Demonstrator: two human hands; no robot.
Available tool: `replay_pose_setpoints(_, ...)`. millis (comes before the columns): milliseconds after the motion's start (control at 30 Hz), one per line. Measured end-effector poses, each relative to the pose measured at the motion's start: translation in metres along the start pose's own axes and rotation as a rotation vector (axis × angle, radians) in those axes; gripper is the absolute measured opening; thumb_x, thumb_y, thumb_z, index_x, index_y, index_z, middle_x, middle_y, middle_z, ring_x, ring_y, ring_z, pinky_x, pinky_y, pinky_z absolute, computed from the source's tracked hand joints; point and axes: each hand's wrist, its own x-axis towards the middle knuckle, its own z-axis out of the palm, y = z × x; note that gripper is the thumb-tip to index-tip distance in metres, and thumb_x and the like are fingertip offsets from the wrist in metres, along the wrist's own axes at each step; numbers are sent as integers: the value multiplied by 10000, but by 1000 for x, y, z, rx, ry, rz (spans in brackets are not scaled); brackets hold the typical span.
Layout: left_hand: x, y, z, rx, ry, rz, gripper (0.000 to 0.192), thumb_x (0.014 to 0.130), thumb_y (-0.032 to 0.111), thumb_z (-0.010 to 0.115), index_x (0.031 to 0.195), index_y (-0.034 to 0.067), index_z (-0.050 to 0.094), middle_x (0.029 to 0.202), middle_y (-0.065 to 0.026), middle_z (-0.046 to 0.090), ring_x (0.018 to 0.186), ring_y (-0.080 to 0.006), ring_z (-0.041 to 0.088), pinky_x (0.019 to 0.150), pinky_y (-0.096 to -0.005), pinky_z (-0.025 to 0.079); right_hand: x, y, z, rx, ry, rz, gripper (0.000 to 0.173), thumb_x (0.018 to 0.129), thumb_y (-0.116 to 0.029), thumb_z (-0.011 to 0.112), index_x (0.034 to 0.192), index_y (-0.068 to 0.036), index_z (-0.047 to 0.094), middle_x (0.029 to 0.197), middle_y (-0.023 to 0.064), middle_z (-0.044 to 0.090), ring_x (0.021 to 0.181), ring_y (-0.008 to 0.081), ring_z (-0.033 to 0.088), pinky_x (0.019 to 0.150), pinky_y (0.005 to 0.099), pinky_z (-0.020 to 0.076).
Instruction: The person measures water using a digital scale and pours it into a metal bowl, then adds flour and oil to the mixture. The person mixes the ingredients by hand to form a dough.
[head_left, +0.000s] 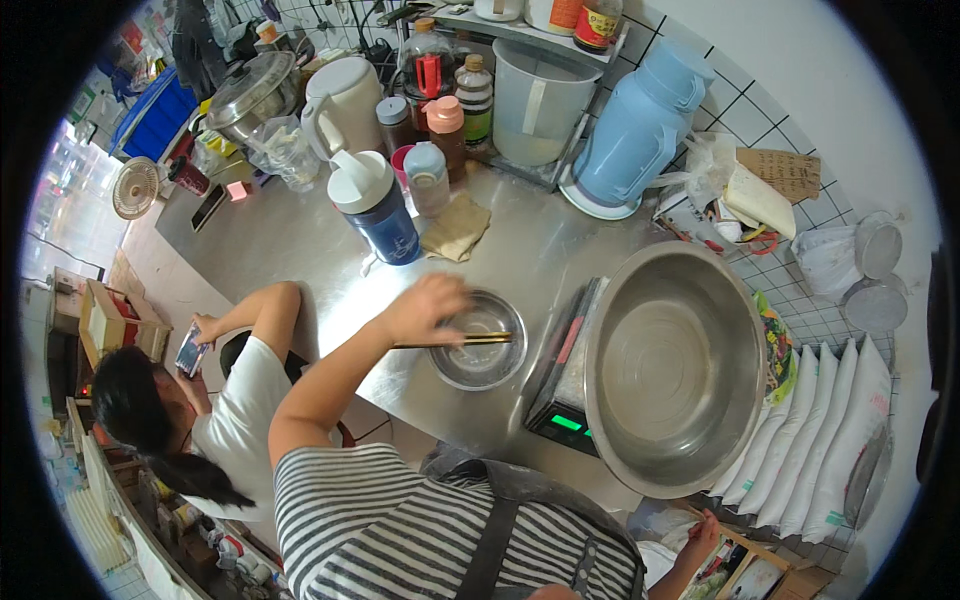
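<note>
My left hand (427, 307), blurred, is over the left rim of a small stainless steel bowl (487, 373) on the metal worktop. A pair of chopsticks (487, 338) lies across the bowl, with my fingertips over them; whether I grip them is not clear. To the right, a large stainless steel basin (667, 367) rests on a digital scale (562, 412) with a lit green display. Its inside shows bare metal. My right hand (699, 537) is low at the right, beside a translucent plastic bag (667, 525) and below the basin; its fingers are partly hidden.
A dark blue jug with white lid (375, 210) and a folded tan cloth (456, 227) lie beyond the bowl. A blue thermos flask (641, 127) stands by the wall. White filled bags (817, 435) line the right side. At left sits another person (240, 420) holding a phone.
</note>
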Motion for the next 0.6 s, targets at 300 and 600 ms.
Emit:
replay_pose_setpoints(300, -70, 26, 56, 228, -73, -11, 313, 716, 120, 584, 1017, 34, 586, 1273, -70, 463, 1001, -268, 550, 803, -338, 482, 35, 7, 32, 114, -207, -106, 277, 880, -264, 525, 955, -5, 587, 549, -63, 393, 493, 28, 330, 461, 175, 233)
replay_pose_setpoints(600, -21, 37, 7, 217, 129, -148, 147, 711, 71, 551, 843, 24, 594, 1217, -94, 511, 882, -247, 590, 731, -323, 494, 12, 13, 21, 36, -128, -94, 272, 876, -273, 516, 916, -18, 602, 550, -31, 424, 482, 54, 363, 454, 195, 278)
